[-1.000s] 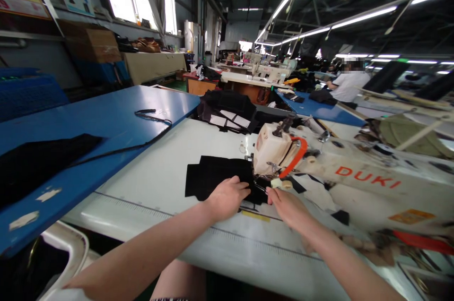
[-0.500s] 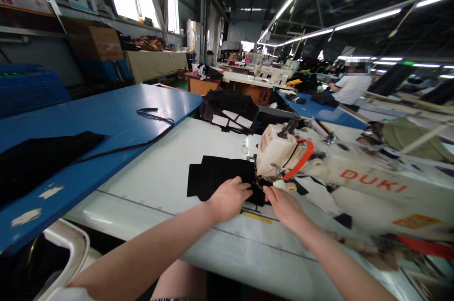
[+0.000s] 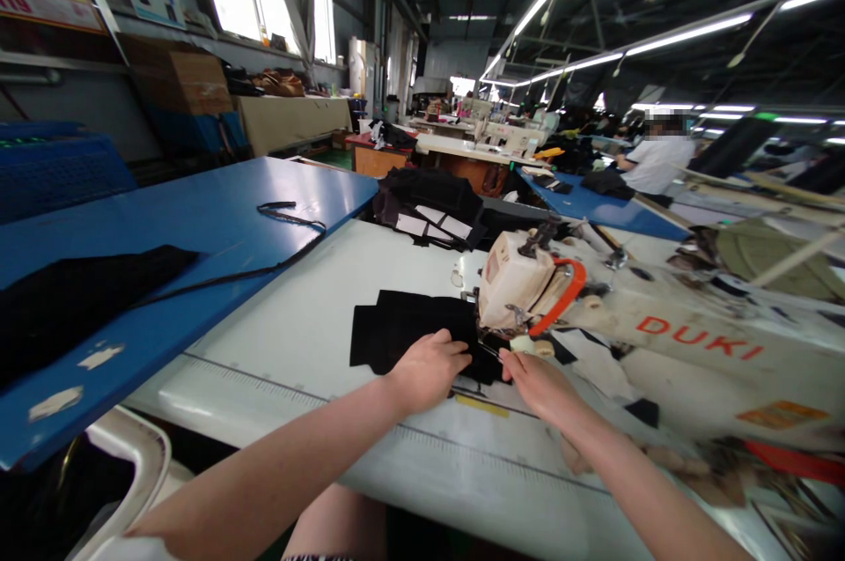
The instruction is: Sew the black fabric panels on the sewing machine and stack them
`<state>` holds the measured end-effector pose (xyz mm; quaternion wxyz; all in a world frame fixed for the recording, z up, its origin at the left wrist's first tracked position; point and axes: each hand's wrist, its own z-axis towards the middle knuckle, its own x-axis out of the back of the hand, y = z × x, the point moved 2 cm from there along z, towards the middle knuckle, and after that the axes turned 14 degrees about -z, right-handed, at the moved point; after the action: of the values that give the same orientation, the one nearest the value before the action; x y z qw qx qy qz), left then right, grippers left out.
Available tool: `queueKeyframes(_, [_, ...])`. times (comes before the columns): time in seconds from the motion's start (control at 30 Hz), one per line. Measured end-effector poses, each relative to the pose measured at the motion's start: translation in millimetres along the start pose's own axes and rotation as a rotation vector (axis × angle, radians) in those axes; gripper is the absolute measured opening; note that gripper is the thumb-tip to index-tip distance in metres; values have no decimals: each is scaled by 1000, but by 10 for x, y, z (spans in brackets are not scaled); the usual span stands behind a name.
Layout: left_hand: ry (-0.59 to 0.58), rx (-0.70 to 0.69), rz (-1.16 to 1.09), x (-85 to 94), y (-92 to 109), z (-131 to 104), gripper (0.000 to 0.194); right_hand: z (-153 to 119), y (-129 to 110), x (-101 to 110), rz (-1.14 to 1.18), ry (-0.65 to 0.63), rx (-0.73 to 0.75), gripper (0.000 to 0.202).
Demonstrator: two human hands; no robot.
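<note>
Black fabric [image 3: 396, 332] lies flat on the pale sewing table, its right end at the needle area of the sewing machine [image 3: 505, 284]. On top of the cloth rests my left hand [image 3: 429, 372], fingers laid over it and slightly bent, with nothing seen in them. To its right, close below the machine head, my right hand [image 3: 534, 378] is closed in a pinch. A thin, shiny metal tool [image 3: 488, 350] juts from its fingertips toward the needle; its exact kind is too small to tell.
A blue table [image 3: 224, 217] adjoins on the left, carrying dark cloth [image 3: 99, 288] and a black strip. Dark pieces [image 3: 429, 195] are piled behind the sewing table. White scraps [image 3: 594, 363] lie beside the machine arm. Farther right stands a person [image 3: 660, 160] in white.
My right hand has shifted slightly right, away from my left hand, and more of the thin metal tool shows. My left hand and the black fabric stay nearly still.
</note>
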<state>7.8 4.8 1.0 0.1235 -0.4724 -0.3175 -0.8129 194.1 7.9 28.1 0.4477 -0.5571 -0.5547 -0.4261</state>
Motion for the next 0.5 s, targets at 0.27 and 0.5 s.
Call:
queueKeyframes(0.27, [-6,8,-6,10,5,3,32,37,-3,-60,23,33,-3,45])
queueKeyframes(0.5, [-24,8,5,-7,-13,10,30,-20,-100,-11,96,124,27,43])
